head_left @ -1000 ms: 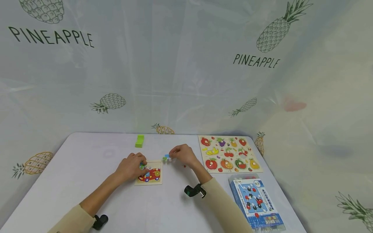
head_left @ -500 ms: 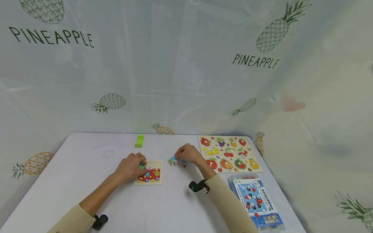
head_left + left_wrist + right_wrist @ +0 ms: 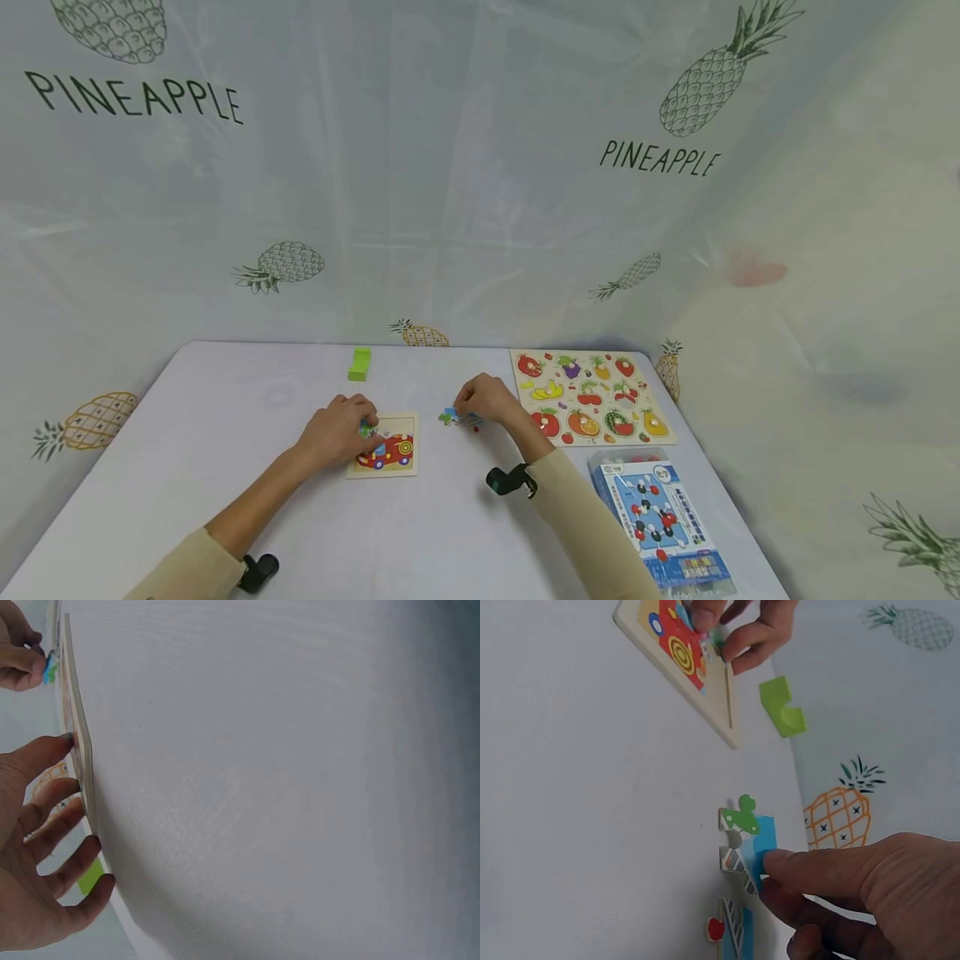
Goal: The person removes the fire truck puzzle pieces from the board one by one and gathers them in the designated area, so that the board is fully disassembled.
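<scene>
My left hand rests on the left side of a small wooden puzzle board with a red fire engine picture. In the left wrist view its fingers are spread and touch the board's edge, while the thumb lies on top. To the right of the board, my right hand pinches a puzzle piece with blue, green and grey parts between thumb and index finger. Close by on the table lies another piece, with a ladder pattern, a blue edge and a red knob.
A green block stands behind the puzzle board. At the back right lies a fruit puzzle board, with a boxed molecule model set in front of it. Pineapple-print curtains surround the white table.
My right hand has shifted to the right with the puzzle piece, coming close to the ladder-pattern piece. My left hand has stayed on the board.
</scene>
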`<state>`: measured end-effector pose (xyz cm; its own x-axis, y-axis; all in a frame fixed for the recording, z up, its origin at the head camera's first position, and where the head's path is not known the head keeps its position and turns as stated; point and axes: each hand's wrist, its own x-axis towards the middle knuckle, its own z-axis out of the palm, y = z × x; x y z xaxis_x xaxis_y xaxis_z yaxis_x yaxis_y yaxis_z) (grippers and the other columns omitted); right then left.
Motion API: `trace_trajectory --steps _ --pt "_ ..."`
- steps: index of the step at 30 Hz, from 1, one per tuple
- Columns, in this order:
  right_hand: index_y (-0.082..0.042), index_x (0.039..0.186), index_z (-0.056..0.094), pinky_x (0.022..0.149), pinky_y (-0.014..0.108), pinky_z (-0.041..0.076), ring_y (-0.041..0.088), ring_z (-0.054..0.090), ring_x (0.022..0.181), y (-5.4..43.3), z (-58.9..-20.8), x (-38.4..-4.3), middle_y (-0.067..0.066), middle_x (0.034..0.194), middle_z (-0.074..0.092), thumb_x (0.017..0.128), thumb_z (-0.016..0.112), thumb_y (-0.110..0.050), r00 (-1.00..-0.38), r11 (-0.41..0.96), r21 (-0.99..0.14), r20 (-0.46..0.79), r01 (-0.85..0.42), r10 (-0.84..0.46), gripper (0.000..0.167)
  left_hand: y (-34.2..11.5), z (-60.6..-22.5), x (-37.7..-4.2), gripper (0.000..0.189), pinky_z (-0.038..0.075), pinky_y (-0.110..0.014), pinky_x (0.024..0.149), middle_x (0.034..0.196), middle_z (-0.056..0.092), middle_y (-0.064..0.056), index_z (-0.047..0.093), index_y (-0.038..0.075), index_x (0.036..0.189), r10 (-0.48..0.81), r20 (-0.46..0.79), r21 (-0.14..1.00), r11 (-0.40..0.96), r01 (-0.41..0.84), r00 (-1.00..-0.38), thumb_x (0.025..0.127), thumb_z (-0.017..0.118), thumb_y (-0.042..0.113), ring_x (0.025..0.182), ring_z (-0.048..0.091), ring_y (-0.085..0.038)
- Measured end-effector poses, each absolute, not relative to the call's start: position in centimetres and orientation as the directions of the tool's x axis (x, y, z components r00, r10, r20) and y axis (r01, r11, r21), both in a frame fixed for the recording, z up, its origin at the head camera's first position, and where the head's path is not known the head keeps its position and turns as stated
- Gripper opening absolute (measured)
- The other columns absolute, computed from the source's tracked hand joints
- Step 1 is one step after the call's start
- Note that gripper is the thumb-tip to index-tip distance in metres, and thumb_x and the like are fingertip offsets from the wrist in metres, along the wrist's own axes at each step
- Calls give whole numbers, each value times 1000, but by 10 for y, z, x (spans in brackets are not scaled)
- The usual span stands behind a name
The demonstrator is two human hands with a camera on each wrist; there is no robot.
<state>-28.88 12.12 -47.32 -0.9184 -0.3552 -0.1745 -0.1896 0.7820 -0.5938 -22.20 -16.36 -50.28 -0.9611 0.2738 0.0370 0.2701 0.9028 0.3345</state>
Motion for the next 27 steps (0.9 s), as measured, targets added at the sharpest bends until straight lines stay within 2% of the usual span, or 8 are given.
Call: trace_trajectory --steps 10,27 --pt "-10 89 77 60 25 46 12 58 69 122 -478 -290 -1 82 71 92 72 -11 -911 770 -602 -165 -211 -378 6 -164 -506 -223 32 51 -49 75 122 65 -2 74 17 96 273 46 326 905 273 -961 81 81 45 106 55 -28" --pt "-13 84 77 59 25 47 12 59 69 125 -480 -291 -4 79 69 90 73 -13 -915 790 -581 -180 -196 -360 7 -165 -506 -224 33 52 -49 73 120 66 -3 74 17 96 282 55 328 901 284 -958 80 82 44 104 56 -29"
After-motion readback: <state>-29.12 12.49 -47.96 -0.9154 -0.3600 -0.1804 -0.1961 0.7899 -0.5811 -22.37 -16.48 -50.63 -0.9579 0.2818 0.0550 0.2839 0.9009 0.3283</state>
